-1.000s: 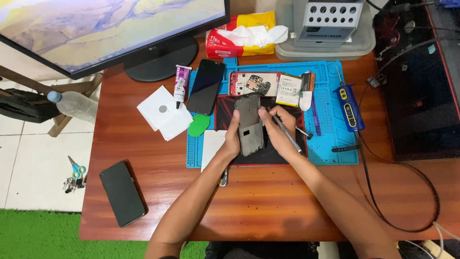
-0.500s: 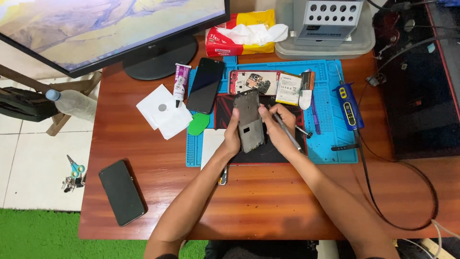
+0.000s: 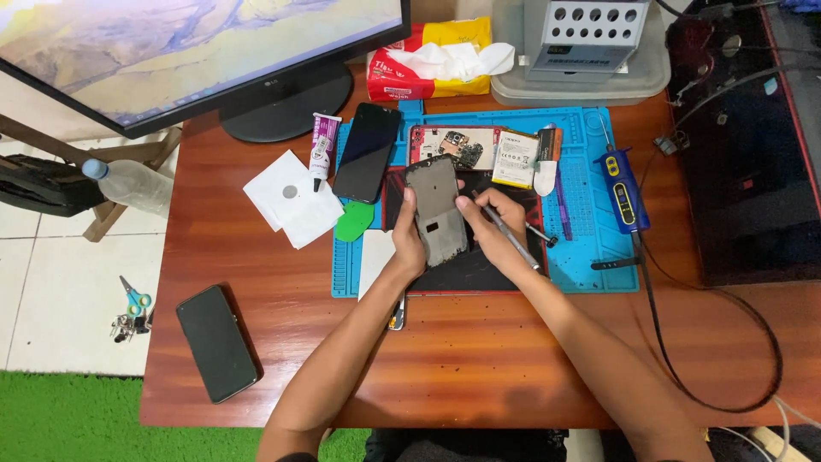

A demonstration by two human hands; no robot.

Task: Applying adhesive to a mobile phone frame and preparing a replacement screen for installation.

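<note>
Two hands gripping: left hand [image 3: 409, 244] clasping grey phone frame [image 3: 436, 210], right hand [image 3: 496, 231] pinching tweezers [image 3: 511, 239]; black phone [image 3: 368, 152] lying at ten o'clock, red-yellow tissue pack [image 3: 432, 60] sitting at twelve.

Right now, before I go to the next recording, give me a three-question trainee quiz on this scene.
1. True or false: the left hand holds the grey phone frame.
2. What does the right hand hold? A. scissors B. thin tool C. glue tube
3. Fill in: the black phone near the desk's front left corner lies on bare ____.

Key: 1 true; 2 B; 3 wood.
</note>
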